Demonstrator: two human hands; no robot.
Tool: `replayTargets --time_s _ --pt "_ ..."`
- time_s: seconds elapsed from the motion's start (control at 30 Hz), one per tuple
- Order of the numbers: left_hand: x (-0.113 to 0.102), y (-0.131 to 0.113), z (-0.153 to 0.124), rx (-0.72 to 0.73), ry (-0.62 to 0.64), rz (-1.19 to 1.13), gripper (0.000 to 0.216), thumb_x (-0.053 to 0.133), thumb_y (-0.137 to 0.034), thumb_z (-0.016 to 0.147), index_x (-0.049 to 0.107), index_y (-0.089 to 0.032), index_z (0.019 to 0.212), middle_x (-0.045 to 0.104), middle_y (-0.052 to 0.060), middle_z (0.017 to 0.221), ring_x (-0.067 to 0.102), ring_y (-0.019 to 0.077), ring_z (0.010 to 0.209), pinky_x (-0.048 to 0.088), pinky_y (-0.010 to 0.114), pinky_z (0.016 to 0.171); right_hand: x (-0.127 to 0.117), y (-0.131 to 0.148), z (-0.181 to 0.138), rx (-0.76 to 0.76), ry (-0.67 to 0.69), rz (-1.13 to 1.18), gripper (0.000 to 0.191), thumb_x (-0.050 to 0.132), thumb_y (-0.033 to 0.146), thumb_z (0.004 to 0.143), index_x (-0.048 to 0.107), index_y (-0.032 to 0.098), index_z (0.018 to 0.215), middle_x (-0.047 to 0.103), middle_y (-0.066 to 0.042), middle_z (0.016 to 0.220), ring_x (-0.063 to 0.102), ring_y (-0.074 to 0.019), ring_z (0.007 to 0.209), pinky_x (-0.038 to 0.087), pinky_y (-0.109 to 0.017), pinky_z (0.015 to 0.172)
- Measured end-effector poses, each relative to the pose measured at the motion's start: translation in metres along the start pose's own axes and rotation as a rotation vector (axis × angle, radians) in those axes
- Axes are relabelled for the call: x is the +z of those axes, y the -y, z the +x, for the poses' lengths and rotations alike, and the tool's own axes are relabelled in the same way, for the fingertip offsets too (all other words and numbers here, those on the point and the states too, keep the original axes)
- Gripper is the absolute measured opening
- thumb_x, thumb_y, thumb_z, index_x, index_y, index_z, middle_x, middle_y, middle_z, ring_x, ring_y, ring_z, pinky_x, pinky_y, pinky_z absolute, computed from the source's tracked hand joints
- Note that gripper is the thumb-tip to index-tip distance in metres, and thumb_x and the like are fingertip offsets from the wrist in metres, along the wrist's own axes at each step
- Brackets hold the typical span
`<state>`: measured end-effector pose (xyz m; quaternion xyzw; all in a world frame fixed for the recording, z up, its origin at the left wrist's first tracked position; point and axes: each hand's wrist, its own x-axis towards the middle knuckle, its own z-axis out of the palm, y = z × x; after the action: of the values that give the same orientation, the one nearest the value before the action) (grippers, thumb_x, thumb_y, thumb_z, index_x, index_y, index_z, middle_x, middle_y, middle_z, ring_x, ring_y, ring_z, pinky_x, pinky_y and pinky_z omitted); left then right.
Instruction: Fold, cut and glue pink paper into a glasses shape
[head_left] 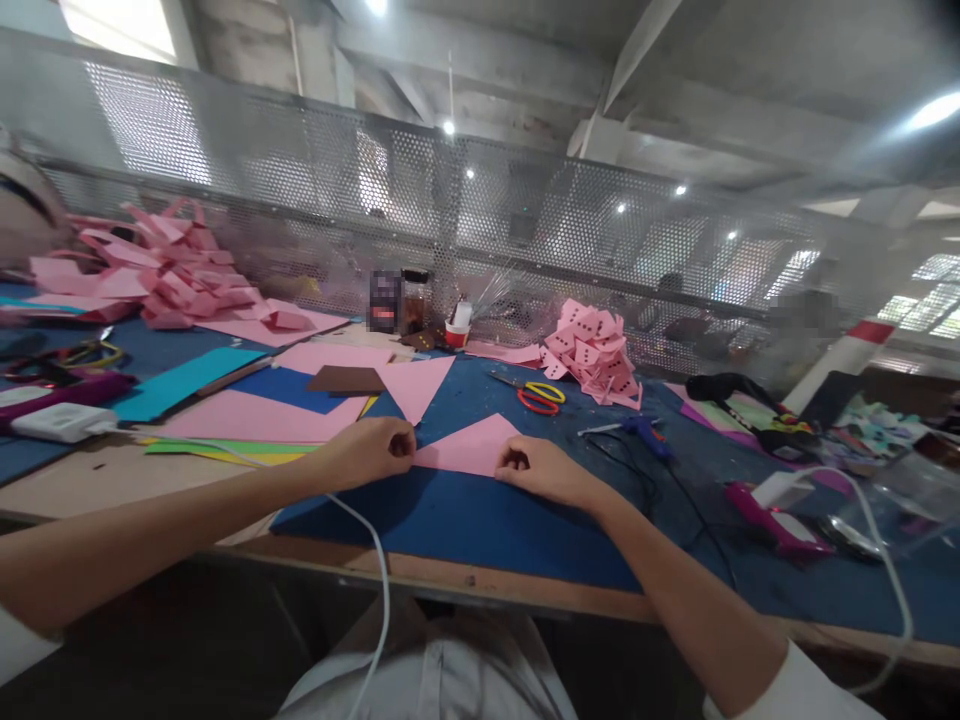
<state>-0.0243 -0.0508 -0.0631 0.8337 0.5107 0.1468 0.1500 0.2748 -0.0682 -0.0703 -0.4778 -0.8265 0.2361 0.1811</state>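
The left hand (pixel 371 450) and right hand (pixel 551 468), fingers pinched, hold the left and right corners of a pink triangular paper-like sheet (pixel 472 446).

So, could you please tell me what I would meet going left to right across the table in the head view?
White adapter on the left, turquoise sheet, left hand, pink piece between the hands, right hand, blue glue gun, magenta device on the right.

Left hand (pixel 382 448) and right hand (pixel 546 466) curled at opposite ends of a pink sheet (pixel 469 449), blue board (pixel 450 518) beneath the grip, scissors (pixel 523 387) just beyond it, dotted pink pieces (pixel 591 352) heaped farther back, blue glue gun (pixel 648 436) to its right
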Motion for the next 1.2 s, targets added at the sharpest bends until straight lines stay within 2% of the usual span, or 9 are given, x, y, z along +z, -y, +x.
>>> replayTargets --time_s 0.3,0.57,1.2 --pt "0.001 0.001 -0.002 0.027 -0.022 0.016 0.012 0.056 -0.026 0.072 0.066 -0.021 0.077 0.07 0.002 0.078 0.063 0.0186 0.073 0.04 0.025 0.063 0.0 -0.001 0.0 -0.003 0.005 -0.005 0.013 0.066 0.029 0.083 0.071 0.018 0.089 0.069 -0.003 0.088 0.058 -0.0138 0.076 0.041 -0.024 0.067" --pt "-0.003 -0.007 -0.001 -0.058 -0.004 0.024 0.013 0.056 -0.03 0.073 0.066 -0.022 0.077 0.071 0.002 0.078 0.064 0.0195 0.073 0.038 0.026 0.061 0.0 -0.002 0.0 -0.012 -0.004 -0.005 0.013 0.066 0.029 0.084 0.07 0.018 0.088 0.069 -0.003 0.087 0.058 -0.0138 0.076 0.041 -0.025 0.068" --pt "-0.003 0.006 0.01 -0.068 0.087 -0.072 0.019 0.056 -0.027 0.066 0.067 -0.02 0.08 0.068 0.0 0.074 0.061 0.0174 0.069 0.039 0.025 0.059 0.001 -0.003 0.0 -0.004 -0.001 -0.002 0.012 0.067 0.028 0.083 0.07 0.018 0.088 0.069 -0.002 0.088 0.058 -0.0131 0.075 0.04 -0.025 0.067"
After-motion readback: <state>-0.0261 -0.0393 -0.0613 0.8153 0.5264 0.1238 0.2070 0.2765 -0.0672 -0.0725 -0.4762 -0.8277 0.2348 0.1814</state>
